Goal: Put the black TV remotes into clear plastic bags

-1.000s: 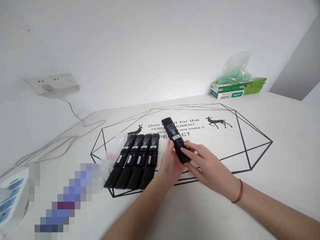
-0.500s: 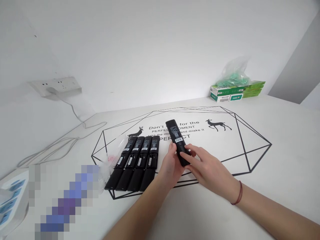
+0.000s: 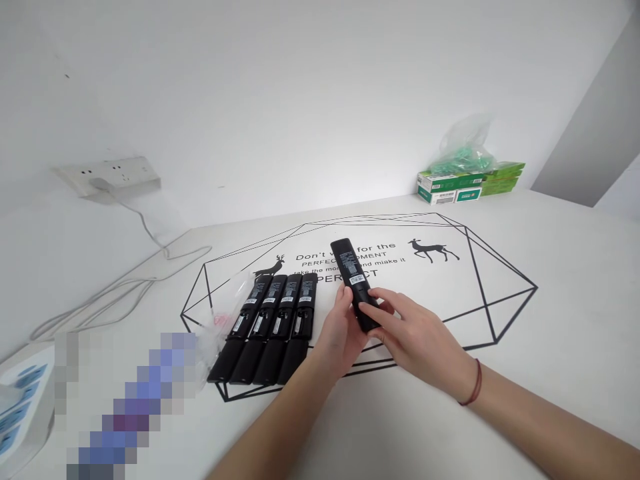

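Note:
A black remote control [image 3: 350,265] is held back side up over the table, its label and a white sticker showing. My left hand [image 3: 345,333] is closed round its lower left side, the thumb along the edge. My right hand [image 3: 407,327] grips the lower end from the right, with fingers on the back cover. To the left, several black remote controls [image 3: 280,293] lie side by side, their battery compartments uncovered. Their lower ends reach close to my left forearm.
Clear plastic wrapping [image 3: 210,340] lies left of the row. A power strip [image 3: 25,400] stands at the near left, and a cable [image 3: 145,283] runs to the wall socket [image 3: 110,177]. Green boxes [image 3: 450,187] carry a plastic bag [image 3: 463,150] at the back right.
The view has shifted very slightly. Both hands keep nearly the same hold on the remote control, and the row of remotes lies as before.

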Motion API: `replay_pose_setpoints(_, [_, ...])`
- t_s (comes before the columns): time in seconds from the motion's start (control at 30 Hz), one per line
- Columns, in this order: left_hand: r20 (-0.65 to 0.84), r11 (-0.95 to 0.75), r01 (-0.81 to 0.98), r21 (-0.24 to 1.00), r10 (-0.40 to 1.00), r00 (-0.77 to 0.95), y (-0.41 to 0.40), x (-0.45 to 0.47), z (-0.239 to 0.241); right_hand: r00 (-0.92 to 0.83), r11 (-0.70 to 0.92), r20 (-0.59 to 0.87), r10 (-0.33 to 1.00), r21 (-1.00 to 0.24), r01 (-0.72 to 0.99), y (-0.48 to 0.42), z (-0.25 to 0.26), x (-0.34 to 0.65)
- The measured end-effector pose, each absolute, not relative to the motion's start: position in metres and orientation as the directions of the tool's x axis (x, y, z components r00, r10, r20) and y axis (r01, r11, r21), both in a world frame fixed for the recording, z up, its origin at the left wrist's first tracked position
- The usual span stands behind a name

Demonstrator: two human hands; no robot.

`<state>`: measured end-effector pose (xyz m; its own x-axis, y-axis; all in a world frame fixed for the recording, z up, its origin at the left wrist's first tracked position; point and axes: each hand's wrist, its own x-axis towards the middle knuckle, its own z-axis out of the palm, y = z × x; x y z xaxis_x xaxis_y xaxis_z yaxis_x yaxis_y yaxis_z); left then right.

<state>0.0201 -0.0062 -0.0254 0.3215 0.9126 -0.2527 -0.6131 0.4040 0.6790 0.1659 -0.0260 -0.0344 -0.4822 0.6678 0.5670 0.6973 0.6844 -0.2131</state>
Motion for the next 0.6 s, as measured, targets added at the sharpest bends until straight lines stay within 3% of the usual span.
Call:
replay_pose_setpoints(0.3, [-0.256, 0.392, -0.588, 0.707, 0.918, 0.304, -0.007, 0.018, -0.021, -0.468, 0.683, 0.569, 0.677, -0.248, 0.687, -0.025, -0.033, 0.168])
replay_pose_setpoints(0.43, [-0.183, 0.254, -0.527, 0.811, 0.966, 0.184, -0.011, 0.018, -0.020, -0.428, 0.647, 0.488, 0.761, -0.512, 0.565, -0.026, -0.026, 0.166])
replay_pose_setpoints(0.6, [0.004, 0.015, -0.202, 0.979, 0.996, 0.090, -0.024, 0.029, -0.024, -0.321, 0.447, 0.336, 0.886, -0.805, 0.390, -0.022, -0.026, 0.164])
